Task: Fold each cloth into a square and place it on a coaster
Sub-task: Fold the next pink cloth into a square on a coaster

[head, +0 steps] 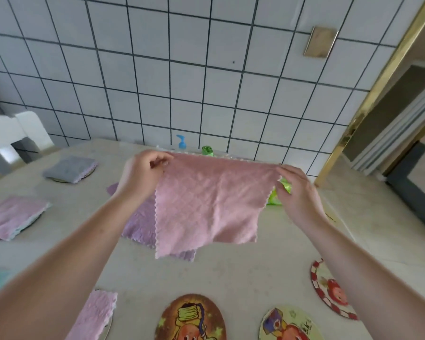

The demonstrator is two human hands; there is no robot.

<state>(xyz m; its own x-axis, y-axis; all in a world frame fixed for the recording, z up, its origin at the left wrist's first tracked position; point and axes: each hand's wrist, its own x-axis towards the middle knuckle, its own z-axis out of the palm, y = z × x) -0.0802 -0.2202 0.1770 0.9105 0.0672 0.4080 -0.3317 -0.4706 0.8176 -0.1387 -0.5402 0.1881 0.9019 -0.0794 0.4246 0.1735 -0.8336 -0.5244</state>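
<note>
Holding a pink cloth up by its two top corners, you have it hanging open above the pale table, your left hand pinching one corner and your right hand pinching the other. To fold it well, keep the top edge taut and level, bring the corners together so the scalloped edges meet, then flatten it on the table before halving again into a square.

The fabric looks soft and thin, with a quilted diamond weave and a wavy trimmed border; it should drape easily and could slip out of line. A lilac cloth lies unfolded beneath it. Folded cloths already sit on coasters at the left: a grey one, a pink one and a lilac one near the front edge. Three printed coasters stand bare near you: an orange cartoon coaster, a yellow one and a red-rimmed one.
</note>
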